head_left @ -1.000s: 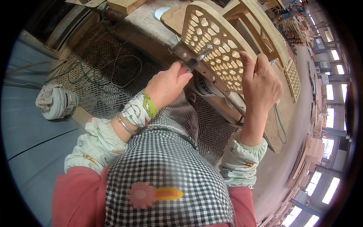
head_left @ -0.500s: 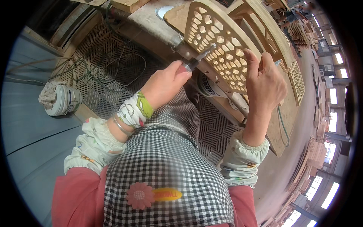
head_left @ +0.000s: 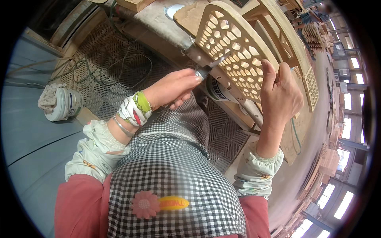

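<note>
My left hand (head_left: pixel 172 86) is closed round a slim hand tool (head_left: pixel 205 71) with a dark handle and a narrow metal blade. Its exact kind is not clear. The blade's tip reaches the front face of a pale wooden panel (head_left: pixel 237 28) pierced with many rounded, many-sided holes. The panel stands tilted at the workbench edge, its upper corners curved. At its right edge my right hand (head_left: pixel 281 92) grips the panel, thumb up along the near side; the fingertips behind are hidden.
A wooden frame (head_left: pixel 291 37) with another pierced panel (head_left: pixel 311 88) lies beyond my right hand. The worn workbench (head_left: pixel 158 20) runs along the front. A white bucket (head_left: pixel 65 104) with a cloth on top stands at left, near cables (head_left: pixel 89 75) on the patterned mat.
The tool's tip has shifted slightly down across the panel's holes, and my left hand has turned. My right hand and the panel have moved slightly right.
</note>
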`<state>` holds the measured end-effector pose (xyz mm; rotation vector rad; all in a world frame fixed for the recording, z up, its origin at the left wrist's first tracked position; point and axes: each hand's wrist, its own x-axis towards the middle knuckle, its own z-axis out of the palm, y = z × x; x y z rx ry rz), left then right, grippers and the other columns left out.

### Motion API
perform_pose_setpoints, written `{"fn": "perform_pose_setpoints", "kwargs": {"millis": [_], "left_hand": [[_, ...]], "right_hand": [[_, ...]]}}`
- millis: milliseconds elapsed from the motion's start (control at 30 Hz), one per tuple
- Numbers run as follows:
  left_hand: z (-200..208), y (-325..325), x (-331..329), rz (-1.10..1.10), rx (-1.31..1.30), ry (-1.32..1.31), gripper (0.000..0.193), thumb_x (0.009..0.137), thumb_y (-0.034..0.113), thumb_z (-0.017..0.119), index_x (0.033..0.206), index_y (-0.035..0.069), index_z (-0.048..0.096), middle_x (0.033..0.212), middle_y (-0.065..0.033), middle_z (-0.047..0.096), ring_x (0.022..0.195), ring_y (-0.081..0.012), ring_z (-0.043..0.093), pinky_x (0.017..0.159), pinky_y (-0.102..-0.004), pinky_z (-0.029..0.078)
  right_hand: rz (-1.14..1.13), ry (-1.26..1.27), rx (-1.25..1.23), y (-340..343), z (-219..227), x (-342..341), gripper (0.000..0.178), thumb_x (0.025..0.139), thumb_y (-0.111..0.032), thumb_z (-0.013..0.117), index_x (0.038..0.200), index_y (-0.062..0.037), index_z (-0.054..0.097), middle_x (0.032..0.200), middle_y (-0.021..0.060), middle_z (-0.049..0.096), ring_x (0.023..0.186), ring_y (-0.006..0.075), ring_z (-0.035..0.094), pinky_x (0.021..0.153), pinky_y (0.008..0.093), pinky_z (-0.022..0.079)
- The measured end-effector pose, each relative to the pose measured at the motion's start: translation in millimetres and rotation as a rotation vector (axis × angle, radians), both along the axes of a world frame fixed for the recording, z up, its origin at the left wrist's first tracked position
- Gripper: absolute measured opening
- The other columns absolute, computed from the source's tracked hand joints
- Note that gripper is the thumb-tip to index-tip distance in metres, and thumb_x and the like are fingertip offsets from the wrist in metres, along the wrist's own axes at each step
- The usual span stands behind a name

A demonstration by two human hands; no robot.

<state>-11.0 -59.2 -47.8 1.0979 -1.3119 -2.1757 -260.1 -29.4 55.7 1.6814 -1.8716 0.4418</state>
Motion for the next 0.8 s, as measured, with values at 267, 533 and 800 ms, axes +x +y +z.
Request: {"fn": "perform_pose_setpoints", "kwargs": {"millis": [267, 533, 800], "left_hand": [[-5, 2, -6, 0.017, 0.053, 0.093, 0.032, 0.111, 0.037, 0.049, 0.116, 0.007, 0.054, 0.071, 0.0013, 0.055, 0.048, -0.0043, 0.048, 0.04, -0.0218, 0.039], [-26, 21, -24, 0.289, -0.75, -0.371, 0.053, 0.103, 0.036, 0.061, 0.139, -0.002, 0.051, 0.094, -0.0227, 0.075, 0.077, -0.0393, 0.074, 0.067, -0.0426, 0.058], [-14, 30, -22, 0.295, -0.709, -0.455, 0.051, 0.102, 0.032, 0.063, 0.139, -0.001, 0.051, 0.101, -0.0289, 0.073, 0.092, -0.0468, 0.072, 0.077, -0.0491, 0.058]], "right_hand": [[-0.02, 0.003, 0.019, 1, -1, 1, 0.057, 0.097, -0.059, 0.066, 0.072, -0.011, 0.048, 0.06, 0.0051, 0.054, 0.053, 0.0293, 0.054, 0.05, 0.0406, 0.038], [-0.016, -0.036, 0.022, -2, 0, 0, 0.057, 0.095, -0.059, 0.069, 0.071, -0.0116, 0.049, 0.059, 0.0046, 0.054, 0.052, 0.0284, 0.055, 0.049, 0.0398, 0.038], [-0.024, -0.008, 0.019, 3, -1, 1, 0.059, 0.095, -0.061, 0.068, 0.071, -0.0118, 0.047, 0.057, 0.0048, 0.051, 0.051, 0.0292, 0.051, 0.049, 0.0392, 0.038]]}}
